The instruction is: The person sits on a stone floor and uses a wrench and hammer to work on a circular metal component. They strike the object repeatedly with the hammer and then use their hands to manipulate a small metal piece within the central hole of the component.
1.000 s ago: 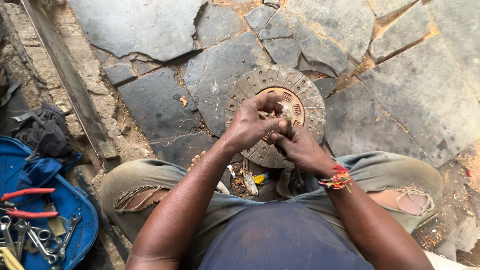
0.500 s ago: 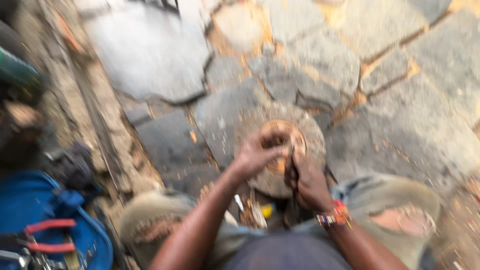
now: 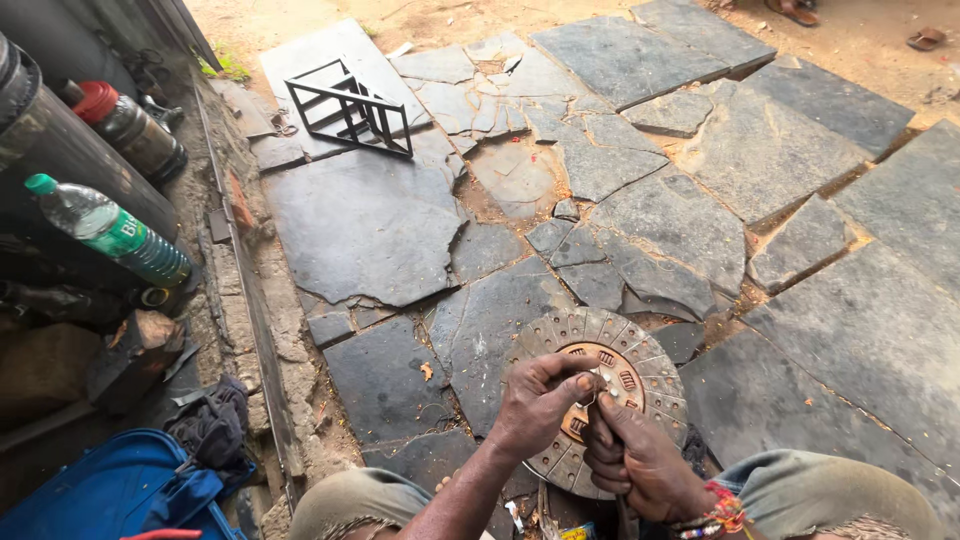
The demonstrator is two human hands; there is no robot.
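Both hands met over the hub of a round, rusty metal clutch disc (image 3: 640, 350) lying on the near stone floor (image 3: 380, 230), the left hand (image 3: 535, 405) pinching a small part, the right hand (image 3: 640, 462) gripping a thin tool.

Plastic bottle (image 3: 108, 232), black metal frame (image 3: 352, 108), blue toolbox (image 3: 120, 490), cracked stone slabs (image 3: 370, 230)

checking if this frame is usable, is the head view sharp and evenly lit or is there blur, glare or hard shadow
Head view: sharp, no motion blur; soft even daylight, no hard shadows on the stone slabs; clutch disc and both hands, left hand, right hand, clearly resolved; no glare; mild wide-angle bending near edges.
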